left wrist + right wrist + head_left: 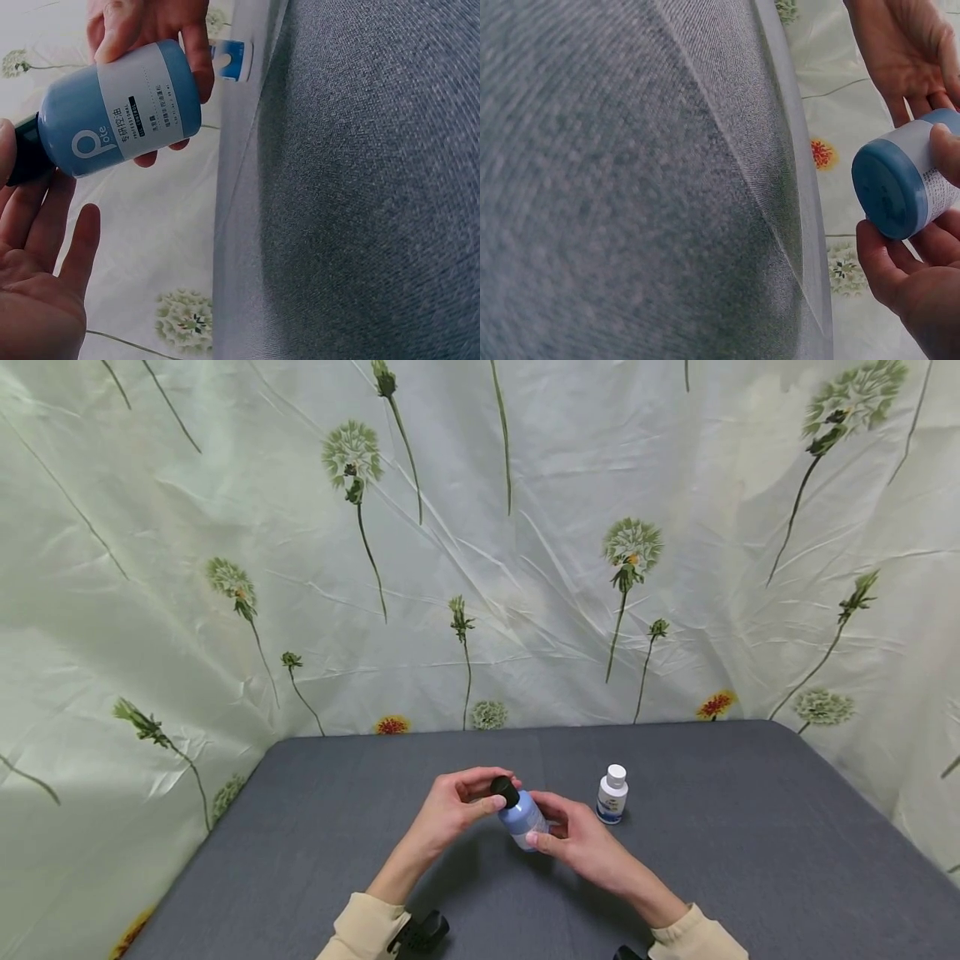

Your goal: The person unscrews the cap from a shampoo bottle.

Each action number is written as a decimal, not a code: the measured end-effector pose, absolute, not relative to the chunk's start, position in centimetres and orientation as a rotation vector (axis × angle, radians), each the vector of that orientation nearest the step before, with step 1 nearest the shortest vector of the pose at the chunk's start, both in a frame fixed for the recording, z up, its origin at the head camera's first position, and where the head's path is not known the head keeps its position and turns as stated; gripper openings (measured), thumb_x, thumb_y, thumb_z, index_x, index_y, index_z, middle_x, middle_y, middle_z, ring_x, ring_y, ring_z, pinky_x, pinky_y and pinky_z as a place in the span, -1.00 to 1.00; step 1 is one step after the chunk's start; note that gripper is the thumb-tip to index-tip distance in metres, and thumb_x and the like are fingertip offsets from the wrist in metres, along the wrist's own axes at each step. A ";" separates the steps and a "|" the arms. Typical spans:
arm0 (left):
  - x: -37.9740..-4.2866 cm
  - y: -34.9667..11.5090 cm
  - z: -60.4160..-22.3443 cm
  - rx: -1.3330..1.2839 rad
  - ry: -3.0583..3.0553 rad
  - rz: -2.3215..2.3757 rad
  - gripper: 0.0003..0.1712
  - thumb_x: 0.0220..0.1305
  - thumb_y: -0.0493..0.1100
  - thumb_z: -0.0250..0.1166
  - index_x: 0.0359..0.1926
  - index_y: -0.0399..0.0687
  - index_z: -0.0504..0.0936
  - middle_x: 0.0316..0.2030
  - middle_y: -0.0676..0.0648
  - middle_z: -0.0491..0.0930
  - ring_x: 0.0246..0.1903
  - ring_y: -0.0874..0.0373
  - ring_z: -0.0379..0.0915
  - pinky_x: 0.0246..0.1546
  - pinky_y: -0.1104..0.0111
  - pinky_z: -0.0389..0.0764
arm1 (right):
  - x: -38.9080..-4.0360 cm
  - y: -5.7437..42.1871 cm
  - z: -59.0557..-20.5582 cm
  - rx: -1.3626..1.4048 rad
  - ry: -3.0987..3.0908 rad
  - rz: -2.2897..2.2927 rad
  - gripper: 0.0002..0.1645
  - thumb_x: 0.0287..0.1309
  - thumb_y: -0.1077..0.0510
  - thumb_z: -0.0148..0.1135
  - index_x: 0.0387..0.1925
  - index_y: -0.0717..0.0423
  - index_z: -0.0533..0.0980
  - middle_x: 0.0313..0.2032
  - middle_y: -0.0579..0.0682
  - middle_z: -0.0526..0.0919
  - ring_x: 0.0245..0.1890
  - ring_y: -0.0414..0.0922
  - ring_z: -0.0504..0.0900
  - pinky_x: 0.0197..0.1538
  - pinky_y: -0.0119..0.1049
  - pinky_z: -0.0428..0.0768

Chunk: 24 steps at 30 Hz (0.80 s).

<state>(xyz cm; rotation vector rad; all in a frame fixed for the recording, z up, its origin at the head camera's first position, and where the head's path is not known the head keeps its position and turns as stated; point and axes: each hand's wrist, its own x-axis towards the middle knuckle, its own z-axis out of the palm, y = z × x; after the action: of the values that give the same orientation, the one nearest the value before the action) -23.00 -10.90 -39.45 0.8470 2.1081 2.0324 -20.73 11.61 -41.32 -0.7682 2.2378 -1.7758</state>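
Note:
A blue bottle (523,818) with a white label and a black cap (505,791) is held tilted above the table, its cap toward the upper left. My left hand (457,802) pinches the cap between thumb and fingers. Lower down, my right hand (573,835) grips the bottle's body, thumb across the label. The left wrist view shows the printed label of the bottle (124,109) and both hands on it. In the right wrist view the round blue base of the bottle (889,187) faces the camera, with the right fingers beneath it.
A small white bottle (612,795) with a white cap and blue-banded label stands upright on the dark grey table (337,827), right of my right hand. Behind the table hangs a pale cloth (525,568) printed with dandelions.

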 end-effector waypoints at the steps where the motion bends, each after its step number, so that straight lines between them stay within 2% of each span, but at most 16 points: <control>1: -23.0 -10.9 -39.4 0.848 2.110 2.035 -0.58 0.26 -0.30 0.36 0.12 -0.38 0.58 -0.01 -0.21 0.66 0.04 0.01 0.58 0.02 0.29 0.55 | -20.7 11.6 -41.3 -0.770 2.237 -1.776 -0.34 0.26 0.21 0.31 0.29 0.42 0.31 0.17 0.28 0.50 0.11 0.10 0.55 0.06 -0.21 0.56; 5: -22.9 -10.8 -39.4 0.821 2.128 2.049 -0.58 0.23 -0.30 0.38 0.09 -0.38 0.60 -0.04 -0.21 0.67 0.03 0.01 0.60 0.00 0.30 0.57 | -20.6 11.6 -41.3 -0.778 2.264 -1.774 -0.35 0.24 0.22 0.33 0.28 0.41 0.34 0.16 0.27 0.51 0.10 0.09 0.56 0.06 -0.21 0.56; 12: -22.7 -10.2 -39.3 0.597 2.212 2.120 -0.64 0.12 -0.25 0.49 -0.03 -0.23 0.70 -0.15 -0.14 0.72 -0.08 0.06 0.65 -0.10 0.32 0.61 | -20.7 11.5 -41.1 -0.736 2.379 -1.789 -0.36 0.15 0.17 0.42 0.22 0.32 0.43 0.09 0.19 0.59 -0.01 -0.01 0.61 0.01 -0.23 0.58; 21: -21.8 -9.4 -38.4 0.489 2.283 2.173 -0.69 0.06 -0.39 0.48 -0.11 -0.27 0.70 -0.22 -0.15 0.72 -0.19 0.03 0.65 -0.18 0.36 0.60 | -20.6 11.4 -41.3 -0.656 2.491 -1.806 -0.38 0.07 0.15 0.48 0.16 0.22 0.48 0.02 0.11 0.61 -0.05 -0.01 0.60 0.01 -0.20 0.54; 24: -21.8 -9.3 -38.3 0.500 2.302 2.163 -0.66 0.07 -0.35 0.50 -0.08 -0.22 0.68 -0.20 -0.13 0.71 -0.17 0.04 0.63 -0.15 0.36 0.58 | -20.5 11.4 -41.3 -0.639 2.500 -1.821 -0.39 0.05 0.16 0.50 0.14 0.18 0.50 0.01 0.10 0.61 -0.07 -0.02 0.61 0.00 -0.19 0.54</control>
<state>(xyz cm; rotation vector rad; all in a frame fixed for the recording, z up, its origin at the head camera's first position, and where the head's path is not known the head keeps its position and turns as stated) -21.76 -9.34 -38.30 0.5002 2.3015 2.1626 -20.48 11.38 -41.28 -0.6386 2.5001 -1.8206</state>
